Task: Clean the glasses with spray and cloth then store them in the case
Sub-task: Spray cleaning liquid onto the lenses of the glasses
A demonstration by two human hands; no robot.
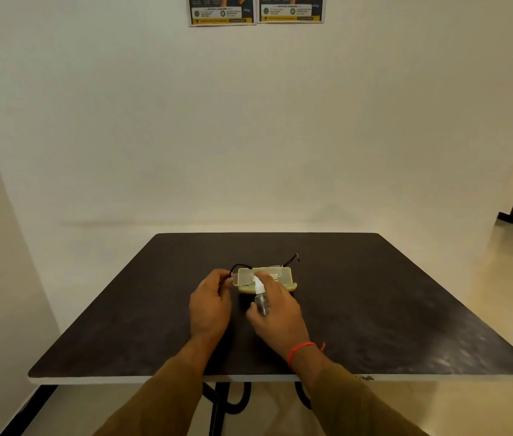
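Two grips carry this moment. The right hand (275, 305) is wrapped around a small clear spray bottle (262, 301), with a finger lying up along its white nozzle, which points toward the lenses. The left hand (210, 305) is pinched closed on the left end of the glasses (248, 275), near the hinge, where the dark temple arm curves out from between the fingers. The glasses are open, and the lenses sit just above or against the pale yellow-green case (267, 280) — I cannot tell which. The far temple arm sticks up past the case's right corner.

The case rests near the middle of the dark table (406, 309). No cloth can be made out; it may lie under the hands or on the case, which is too small to read.

Judging from this, the spraying step is in hand, and the risks start at the pinch. Holding the frame by one end only leaves the other side free to swing, so a firm press on the nozzle could twist the frame or knock a lens against the case. The nozzle is also very close to the lens — the spray may pool instead of misting, and overspray could wet the case meant to store the glasses dry. A wet bottle could slip in the hand.
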